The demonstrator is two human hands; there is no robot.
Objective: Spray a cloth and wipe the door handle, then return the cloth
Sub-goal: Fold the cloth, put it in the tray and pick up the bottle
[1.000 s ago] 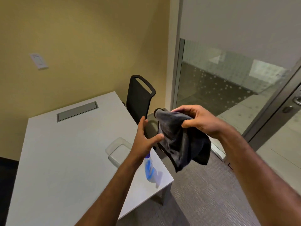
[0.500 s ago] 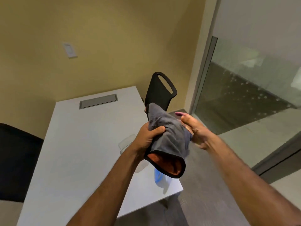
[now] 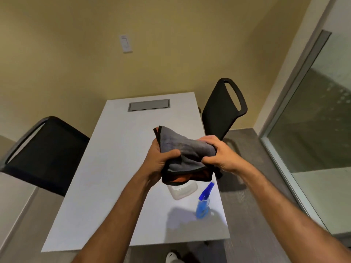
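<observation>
A grey cloth [image 3: 182, 149] with a black hem and orange underside is bunched between both hands above the white table [image 3: 117, 168]. My left hand [image 3: 161, 158] grips its left side, thumb across the top. My right hand [image 3: 220, 154] pinches its right side. A clear plastic container [image 3: 183, 190] sits on the table just below the cloth, partly hidden by it. To its right stands a blue spray bottle [image 3: 204, 202], near the table's right edge. The door handle is out of view.
A black chair [image 3: 222, 114] stands at the table's right side, another black chair [image 3: 43, 152] at its left. A grey cable hatch [image 3: 149, 105] sits at the table's far end. A glass wall [image 3: 311, 130] runs along the right. My shoe [image 3: 171, 258] shows at the bottom.
The view has swung left from the glass door to face the table. My left hand has taken hold of the cloth, which both hands now hold over the container.
</observation>
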